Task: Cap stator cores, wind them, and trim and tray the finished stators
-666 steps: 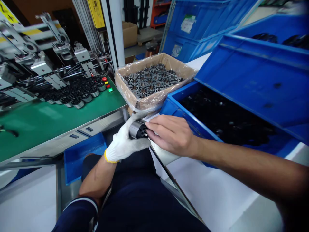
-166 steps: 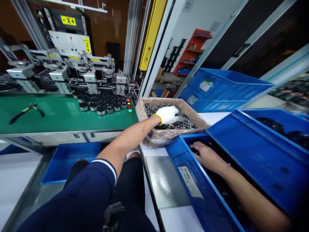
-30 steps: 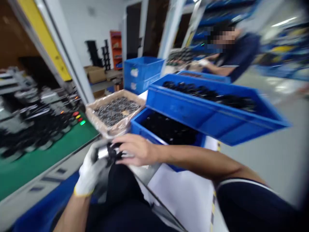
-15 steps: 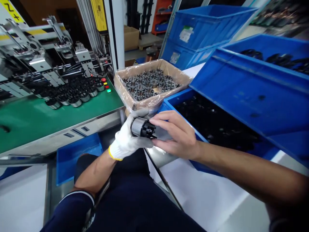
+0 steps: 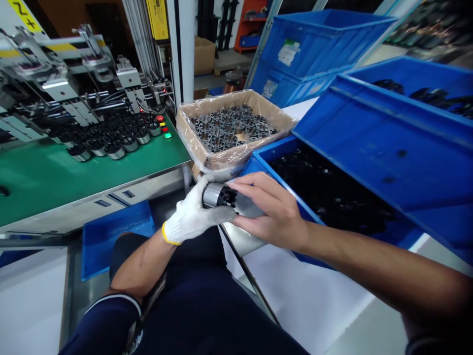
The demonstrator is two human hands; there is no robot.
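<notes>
A motor stator core, a ridged silver cylinder with a black pronged plastic end, lies on its side in my hands. My left hand, in a white glove with a yellow cuff, is wrapped round the metal body. Bare, my right hand reaches in from the right. Its fingertips touch the top of the black plastic end, and the thumb is near its lower side. Beyond my hands stands a plastic-lined carton with many bare metal cores.
On the right, a blue bin holds small black parts, with another blue bin tilted above it. Further back are stacked blue crates. At left, stator cores with black ends stand on a green bench before a machine.
The black end looks turned a little in my fingers. Both hands stay round the core, and the whole view has shifted slightly.
</notes>
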